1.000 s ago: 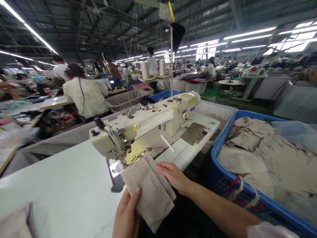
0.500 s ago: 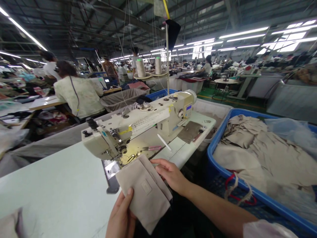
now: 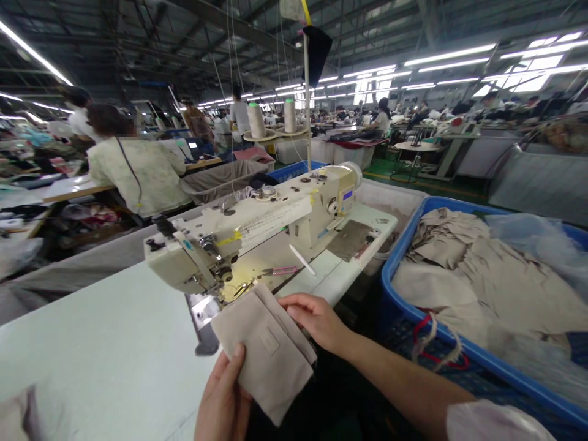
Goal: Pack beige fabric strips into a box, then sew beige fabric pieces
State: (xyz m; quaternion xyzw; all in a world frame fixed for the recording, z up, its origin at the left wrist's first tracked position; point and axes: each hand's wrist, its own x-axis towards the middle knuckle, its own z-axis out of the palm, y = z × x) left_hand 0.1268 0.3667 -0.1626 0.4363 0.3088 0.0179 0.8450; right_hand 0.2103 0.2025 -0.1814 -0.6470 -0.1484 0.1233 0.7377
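A folded beige fabric piece point(image 3: 261, 355) with a small stitched label or patch is held up in front of the sewing machine point(image 3: 257, 226). My left hand point(image 3: 227, 386) grips its lower left edge, thumb on top and fingers underneath. Its right edge is pinched by my right hand point(image 3: 315, 318), near the upper corner; those fingertips are partly hidden by the cloth. Just beyond the fabric lie the needle plate point(image 3: 204, 312) and presser foot area. Pink-handled thread snips point(image 3: 282, 270) and a white pen-like stick point(image 3: 302, 260) rest on the machine bed.
A blue plastic basket point(image 3: 390, 269) heaped with beige cloth stands at my right. The pale table top point(image 3: 105, 349) spreads to the left, with a piece of cloth point(image 3: 18, 416) at its near corner. Thread cones point(image 3: 256, 121) stand behind the machine. A co-worker point(image 3: 133, 159) sits at the far left.
The view has shifted slightly. The fabric has tilted a little in my hands, and both hands keep their hold on it.
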